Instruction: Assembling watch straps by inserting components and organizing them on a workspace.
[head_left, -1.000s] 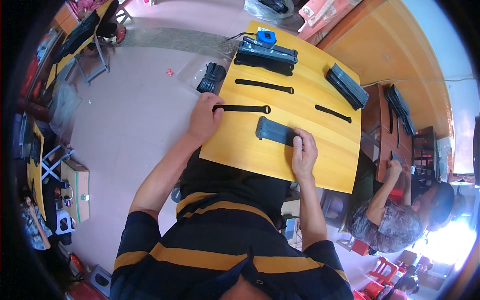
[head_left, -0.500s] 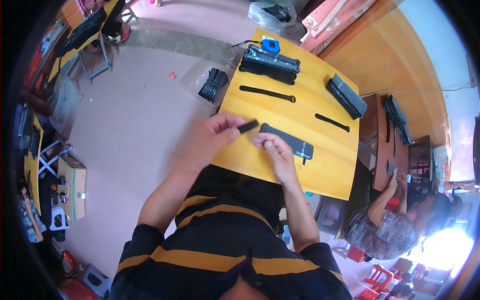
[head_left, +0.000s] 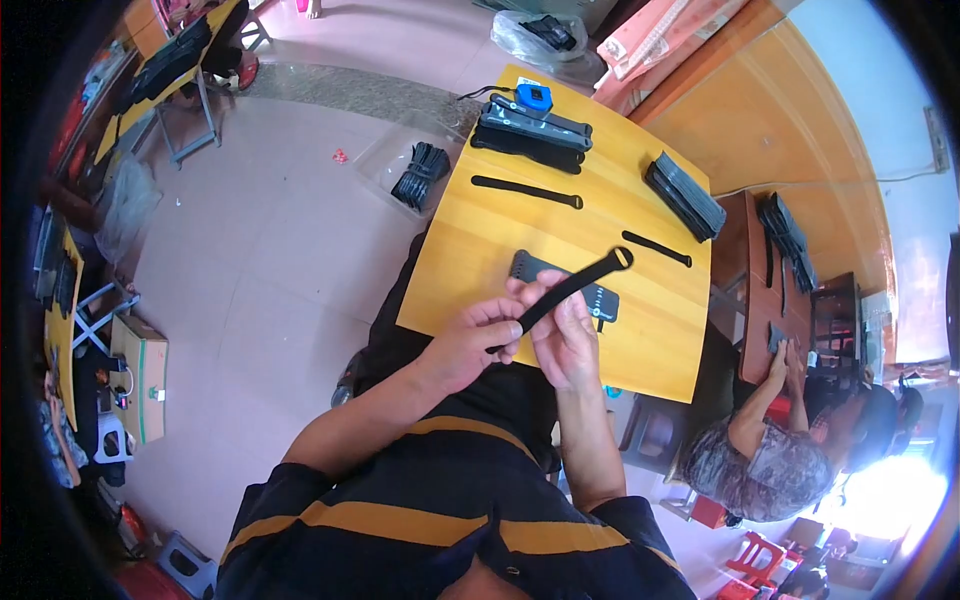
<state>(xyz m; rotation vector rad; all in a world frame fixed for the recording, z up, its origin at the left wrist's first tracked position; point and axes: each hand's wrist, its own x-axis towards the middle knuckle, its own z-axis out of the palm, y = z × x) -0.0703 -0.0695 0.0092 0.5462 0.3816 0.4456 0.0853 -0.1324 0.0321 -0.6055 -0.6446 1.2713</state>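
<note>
A black strap with a small loop buckle at its far end slants above the table in front of me. My left hand pinches its near end between thumb and fingers. Around the strap's middle, the fingers of my right hand are closed, partly behind it. Beneath my hands a dark grey flat packet with white print lies on the yellow table, partly covered by them. Two more black straps lie singly, one strap farther left and a shorter-looking strap at the right.
Stacked dark strap packs with a blue device on top stand at the far edge. Another stack sits far right. A clear bin with black bundles is left of the table. A person works at the right.
The strap, earlier mostly bunched up in my left hand, now extends across both hands with its buckle end showing. My left hand has come lower and nearer to me; my right hand has taken hold.
</note>
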